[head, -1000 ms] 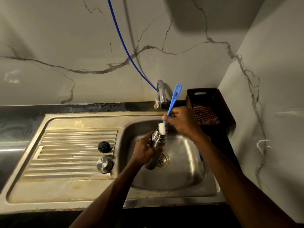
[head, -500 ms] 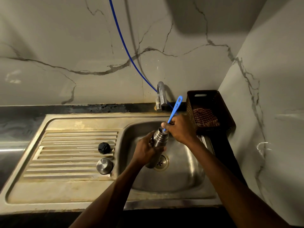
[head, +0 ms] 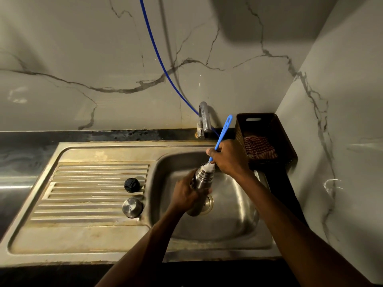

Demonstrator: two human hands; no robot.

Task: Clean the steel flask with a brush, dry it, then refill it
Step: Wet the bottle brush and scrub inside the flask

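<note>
The steel flask (head: 202, 183) is held tilted over the sink basin (head: 232, 220), its mouth toward the upper right. My left hand (head: 186, 193) grips its body. My right hand (head: 228, 158) grips the blue handle of a bottle brush (head: 222, 131). The white bristles show at the flask's mouth, partly inside it. On the draining board lie the black stopper (head: 131, 184) and the steel cap (head: 132, 207).
A chrome tap (head: 204, 119) with a blue hose (head: 157, 50) stands behind the basin. A dark basket (head: 267, 123) holding a red checked cloth (head: 259, 147) sits at the right corner. Marble walls close the back and right.
The brush went down into the flask half a second ago and has come back up, so the white bristles show at the mouth again. The flask and my left hand stayed put.
</note>
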